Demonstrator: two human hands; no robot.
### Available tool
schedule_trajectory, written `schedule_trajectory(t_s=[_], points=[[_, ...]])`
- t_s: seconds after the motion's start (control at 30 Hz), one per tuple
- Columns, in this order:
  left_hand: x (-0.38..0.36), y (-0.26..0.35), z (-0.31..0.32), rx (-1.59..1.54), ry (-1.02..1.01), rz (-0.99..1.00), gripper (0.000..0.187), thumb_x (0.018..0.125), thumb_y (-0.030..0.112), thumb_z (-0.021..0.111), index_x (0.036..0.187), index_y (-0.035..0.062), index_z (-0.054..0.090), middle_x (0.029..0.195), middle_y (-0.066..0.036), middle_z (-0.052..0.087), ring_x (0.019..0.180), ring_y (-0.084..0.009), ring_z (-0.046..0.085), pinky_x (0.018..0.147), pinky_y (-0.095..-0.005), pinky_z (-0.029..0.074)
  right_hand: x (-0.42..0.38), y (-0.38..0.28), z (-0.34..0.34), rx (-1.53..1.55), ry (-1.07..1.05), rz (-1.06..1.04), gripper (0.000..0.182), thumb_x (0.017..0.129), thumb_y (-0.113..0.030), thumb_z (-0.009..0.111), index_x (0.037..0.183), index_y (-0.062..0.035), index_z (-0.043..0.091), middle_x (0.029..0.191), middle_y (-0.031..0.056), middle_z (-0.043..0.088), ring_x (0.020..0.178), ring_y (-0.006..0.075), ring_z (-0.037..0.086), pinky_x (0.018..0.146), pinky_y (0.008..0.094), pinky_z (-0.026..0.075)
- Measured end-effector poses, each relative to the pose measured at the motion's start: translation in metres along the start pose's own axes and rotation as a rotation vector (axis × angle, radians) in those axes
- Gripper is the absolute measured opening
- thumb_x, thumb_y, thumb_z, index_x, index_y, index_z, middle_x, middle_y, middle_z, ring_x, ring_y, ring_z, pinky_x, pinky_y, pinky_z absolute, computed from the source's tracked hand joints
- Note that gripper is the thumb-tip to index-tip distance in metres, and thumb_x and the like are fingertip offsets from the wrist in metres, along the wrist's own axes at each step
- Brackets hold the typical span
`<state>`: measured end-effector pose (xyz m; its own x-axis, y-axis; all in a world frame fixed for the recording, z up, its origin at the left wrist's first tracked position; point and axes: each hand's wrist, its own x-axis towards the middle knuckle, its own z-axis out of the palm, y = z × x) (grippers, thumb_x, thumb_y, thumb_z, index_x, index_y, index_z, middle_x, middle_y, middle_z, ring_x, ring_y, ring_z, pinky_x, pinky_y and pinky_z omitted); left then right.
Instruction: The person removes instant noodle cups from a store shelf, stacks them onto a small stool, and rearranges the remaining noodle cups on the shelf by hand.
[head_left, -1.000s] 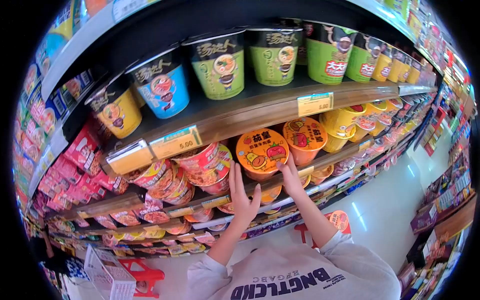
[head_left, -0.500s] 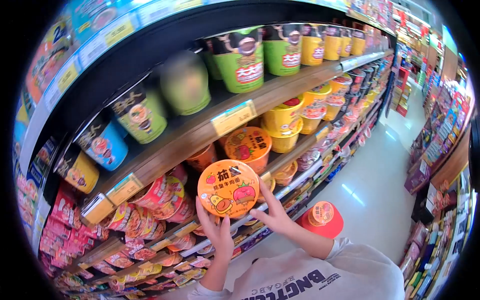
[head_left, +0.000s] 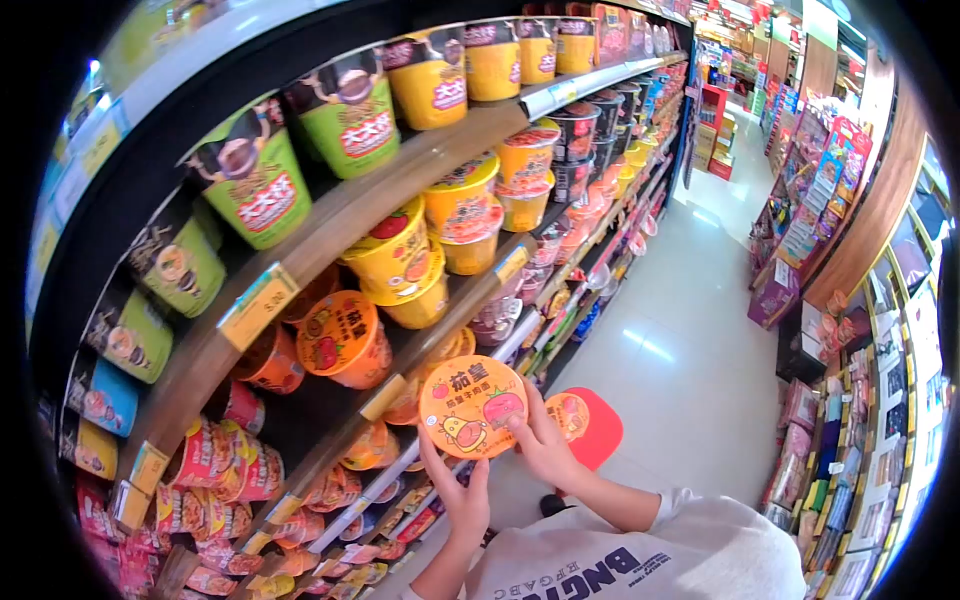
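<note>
An orange instant noodle bowl (head_left: pixel 468 402) is held between both my hands, its round lid facing up with a tomato and a cartoon figure printed on it. My left hand (head_left: pixel 458 492) grips it from the lower left, fingers along the side. At the right edge my right hand (head_left: pixel 545 440) closes on it, thumb over the lid's rim. On the shelf to the left stands a matching orange noodle bowl (head_left: pixel 345 338). Behind my right hand, another orange noodle bowl (head_left: pixel 570 414) rests on a red stool-like surface (head_left: pixel 600 432), partly hidden.
Shelves (head_left: pixel 430 155) of cup and bowl noodles run along the left, with yellow price tags (head_left: pixel 258 305) on their edges. The tiled aisle floor (head_left: pixel 690 330) stretches away ahead. Display racks (head_left: pixel 815 200) and low shelves of packets (head_left: pixel 830 460) line the right side.
My view has swung right, showing more of the aisle. The noodle bowl, still in both hands, has come away from the shelf toward the aisle, nearer the red surface.
</note>
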<state>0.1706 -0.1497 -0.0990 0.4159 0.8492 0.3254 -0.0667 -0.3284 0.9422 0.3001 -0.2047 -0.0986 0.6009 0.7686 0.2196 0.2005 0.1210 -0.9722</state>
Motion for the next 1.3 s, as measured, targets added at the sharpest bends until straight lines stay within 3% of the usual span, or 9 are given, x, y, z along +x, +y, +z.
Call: schedule_trajectory(t_s=[0.17,0.27,0.47,0.57,0.7,0.87,1.07,1.17,1.3], points=[[-0.002,-0.024,0.054,-0.391,-0.129,-0.334,0.071,0.079,0.005,0.055,0.139,0.0022,0.018,0.135,-0.013,0.032,0.121,-0.0229,0.038,0.099,-0.0349,0.032,-0.003,0.019,-0.056,-0.305,0.057,0.217,0.061,0.086,-0.028,0.056,0.132,-0.0005,0.027,0.111,0.0219,0.055,0.107,0.0302,0.054,0.087,0.0359,0.043],[-0.006,-0.069,0.070,-0.462,-0.150,-0.625,0.061,0.081,0.007,0.051,0.137,0.0024,0.026,0.135,-0.012,0.034,0.120,-0.0219,0.039,0.100,-0.0348,0.031,-0.017,0.085,-0.087,-0.378,0.030,0.306,0.061,0.083,-0.031,0.058,0.129,-0.0004,0.033,0.110,0.0210,0.056,0.107,0.0296,0.054,0.088,0.0361,0.043],[-0.062,-0.155,0.102,-0.729,-0.117,-1.409,0.048,0.077,0.024,0.057,0.120,0.0057,0.045,0.126,-0.007,0.041,0.116,-0.0285,0.040,0.097,-0.0403,0.034,-0.059,0.199,-0.133,-0.150,0.037,0.611,0.051,0.080,-0.024,0.059,0.122,0.0019,0.045,0.106,0.0162,0.059,0.100,0.0240,0.057,0.085,0.0331,0.044],[-0.096,-0.180,0.113,-0.611,-0.108,-1.510,0.047,0.075,0.025,0.059,0.117,0.0071,0.045,0.127,-0.007,0.040,0.116,-0.0288,0.040,0.096,-0.0426,0.034,-0.080,0.232,-0.142,0.002,0.025,0.794,0.041,0.082,-0.017,0.056,0.116,0.0036,0.049,0.105,0.0121,0.059,0.098,0.0179,0.055,0.085,0.0288,0.042],[-0.107,-0.209,0.114,-0.625,-0.153,-1.598,0.047,0.075,0.026,0.060,0.116,0.0098,0.044,0.126,-0.007,0.040,0.116,-0.0280,0.040,0.096,-0.0442,0.034,-0.091,0.251,-0.147,0.046,0.029,0.915,0.042,0.081,-0.020,0.056,0.116,0.0015,0.051,0.101,0.0094,0.061,0.095,0.0144,0.055,0.082,0.0278,0.042],[-0.063,-0.209,0.128,-0.606,-0.162,-1.433,0.050,0.077,0.025,0.057,0.123,0.0132,0.043,0.125,-0.006,0.041,0.113,-0.0246,0.043,0.093,-0.0431,0.034,-0.054,0.231,-0.146,-0.010,0.030,0.829,0.042,0.083,-0.015,0.055,0.120,0.0032,0.047,0.101,0.0096,0.060,0.093,0.0151,0.056,0.080,0.0277,0.044],[-0.010,-0.215,0.156,-0.366,-0.330,-1.123,0.062,0.076,0.025,0.058,0.134,0.0144,0.037,0.126,-0.004,0.043,0.116,-0.0234,0.039,0.094,-0.0403,0.032,-0.010,0.229,-0.138,0.061,0.156,0.766,0.046,0.080,-0.028,0.057,0.117,-0.0017,0.048,0.097,0.0059,0.060,0.085,0.0112,0.055,0.066,0.0257,0.043],[-0.008,-0.230,0.161,-0.238,-0.402,-1.135,0.070,0.074,0.026,0.059,0.137,0.0142,0.031,0.132,-0.007,0.039,0.123,-0.0246,0.034,0.097,-0.0386,0.029,-0.009,0.260,-0.138,0.038,0.099,0.810,0.050,0.078,-0.034,0.058,0.116,-0.0023,0.047,0.095,0.0046,0.059,0.079,0.0106,0.052,0.061,0.0243,0.041],[-0.026,-0.244,0.168,-0.257,-0.263,-1.168,0.077,0.073,0.027,0.061,0.140,0.0126,0.024,0.138,-0.010,0.033,0.129,-0.0263,0.028,0.101,-0.0392,0.025,-0.021,0.290,-0.142,-0.021,0.061,0.942,0.063,0.078,-0.034,0.059,0.128,-0.0038,0.036,0.099,0.0049,0.057,0.077,0.0121,0.051,0.062,0.0256,0.042]])
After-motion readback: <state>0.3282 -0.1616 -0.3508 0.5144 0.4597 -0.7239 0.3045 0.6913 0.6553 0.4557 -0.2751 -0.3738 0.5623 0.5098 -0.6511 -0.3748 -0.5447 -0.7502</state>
